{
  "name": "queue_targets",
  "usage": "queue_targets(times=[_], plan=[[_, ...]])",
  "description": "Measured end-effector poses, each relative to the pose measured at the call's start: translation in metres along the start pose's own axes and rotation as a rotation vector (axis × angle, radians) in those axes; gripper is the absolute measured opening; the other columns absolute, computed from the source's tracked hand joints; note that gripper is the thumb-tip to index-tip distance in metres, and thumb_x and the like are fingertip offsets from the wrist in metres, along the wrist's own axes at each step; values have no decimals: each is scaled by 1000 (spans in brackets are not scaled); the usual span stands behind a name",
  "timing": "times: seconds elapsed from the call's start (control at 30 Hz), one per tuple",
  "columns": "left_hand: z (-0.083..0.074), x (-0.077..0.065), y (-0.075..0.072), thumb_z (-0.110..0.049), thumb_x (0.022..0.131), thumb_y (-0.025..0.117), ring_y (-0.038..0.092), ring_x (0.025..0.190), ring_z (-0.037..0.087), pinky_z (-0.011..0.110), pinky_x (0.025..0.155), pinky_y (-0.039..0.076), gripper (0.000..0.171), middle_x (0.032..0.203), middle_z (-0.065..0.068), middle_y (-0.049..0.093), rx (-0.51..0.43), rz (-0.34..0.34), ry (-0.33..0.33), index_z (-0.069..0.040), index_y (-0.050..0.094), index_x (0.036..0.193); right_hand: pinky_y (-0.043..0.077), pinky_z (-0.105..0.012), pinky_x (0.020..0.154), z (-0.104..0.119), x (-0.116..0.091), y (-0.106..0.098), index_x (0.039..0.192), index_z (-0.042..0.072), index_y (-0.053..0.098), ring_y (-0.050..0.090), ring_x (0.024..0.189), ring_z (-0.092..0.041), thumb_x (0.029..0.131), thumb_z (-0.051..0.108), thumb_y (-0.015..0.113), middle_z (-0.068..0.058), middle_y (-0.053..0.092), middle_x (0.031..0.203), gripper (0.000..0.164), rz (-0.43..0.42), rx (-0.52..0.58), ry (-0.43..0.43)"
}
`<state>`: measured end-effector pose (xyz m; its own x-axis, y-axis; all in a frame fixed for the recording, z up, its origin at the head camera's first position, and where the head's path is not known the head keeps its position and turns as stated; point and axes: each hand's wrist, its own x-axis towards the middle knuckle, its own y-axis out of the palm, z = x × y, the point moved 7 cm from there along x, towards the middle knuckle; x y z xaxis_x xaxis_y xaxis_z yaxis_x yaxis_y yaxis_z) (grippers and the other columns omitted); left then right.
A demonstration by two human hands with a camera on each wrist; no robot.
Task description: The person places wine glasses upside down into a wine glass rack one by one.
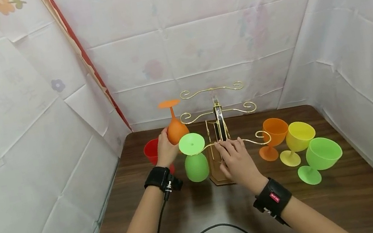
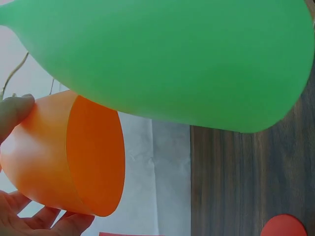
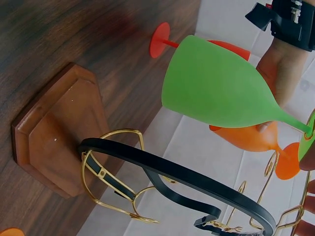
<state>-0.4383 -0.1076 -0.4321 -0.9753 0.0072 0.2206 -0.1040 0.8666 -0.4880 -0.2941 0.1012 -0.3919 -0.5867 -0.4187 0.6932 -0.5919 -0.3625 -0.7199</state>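
My left hand (image 1: 166, 152) holds an orange goblet (image 1: 177, 130) by its bowl, upside down with its foot at the top. In the left wrist view, the thumb and fingers lie on opposite sides of that bowl. A green goblet (image 1: 197, 168) hangs inverted at the left of the front arm of a gold-and-black goblet rack (image 1: 220, 121). My right hand (image 1: 238, 163) grips the middle of this front arm, its fingers over the wire. The rack's wooden base (image 3: 64, 132) rests on the table. Behind my left hand, a red goblet (image 1: 151, 151) stands partly hidden.
At the right of the dark wooden table (image 1: 147, 231) stand upright orange (image 1: 276, 132), yellow (image 1: 300, 136) and green (image 1: 324, 153) goblets. Curled wire arms (image 1: 237, 85) reach out at the rack's back. A black cable (image 1: 220, 224) loops at the front. White sheeting (image 1: 197, 48) surrounds the table.
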Motion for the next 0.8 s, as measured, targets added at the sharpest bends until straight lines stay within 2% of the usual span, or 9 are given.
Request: queue_targets(times=[0.4, 0.63, 0.8], plan=[[6, 12, 17, -20, 81, 72, 45, 117, 32, 48, 99, 39, 74, 132, 21, 42, 57, 71, 30, 0, 33, 141, 38, -63, 92, 1, 0, 1, 123, -1, 57, 51, 104, -36, 73, 8, 61, -16, 57, 117, 51, -13, -8, 1], [9, 11, 30, -21, 85, 68, 44, 119, 34, 48, 100, 38, 72, 134, 22, 40, 73, 132, 47, -1, 30, 143, 38, -63, 92, 1, 0, 0, 123, -1, 57, 50, 104, -37, 72, 8, 64, -17, 57, 117, 52, -4, -19, 8], [11, 11, 37, -22, 82, 72, 44, 119, 33, 48, 101, 37, 78, 133, 21, 40, 54, 158, 80, -2, 29, 143, 38, -64, 93, 0, 2, 2, 124, -1, 56, 50, 105, -37, 68, 9, 71, -16, 56, 117, 58, 17, -26, 14]])
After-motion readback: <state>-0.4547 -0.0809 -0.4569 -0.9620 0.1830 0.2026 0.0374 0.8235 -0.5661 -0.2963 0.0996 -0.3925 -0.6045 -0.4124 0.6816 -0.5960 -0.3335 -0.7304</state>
